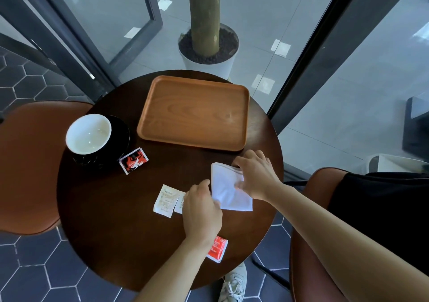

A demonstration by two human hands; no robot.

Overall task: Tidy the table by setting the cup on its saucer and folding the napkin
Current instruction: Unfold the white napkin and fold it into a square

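A white folded napkin (228, 191) lies on the right part of the round dark table (111, 220). My right hand (256, 175) presses flat on its far right side. My left hand (201, 211) grips its near left edge with curled fingers. At the table's left stands a black cup (89, 134) with a white inside, resting on a black saucer (121, 129) that is mostly hidden beneath it.
A wooden tray (195, 113) lies at the far side of the table. A red-and-white packet (134, 160) sits by the cup, white sachets (166, 200) beside my left hand, a red packet (217, 249) near the front edge. Brown chairs (30, 162) flank the table.
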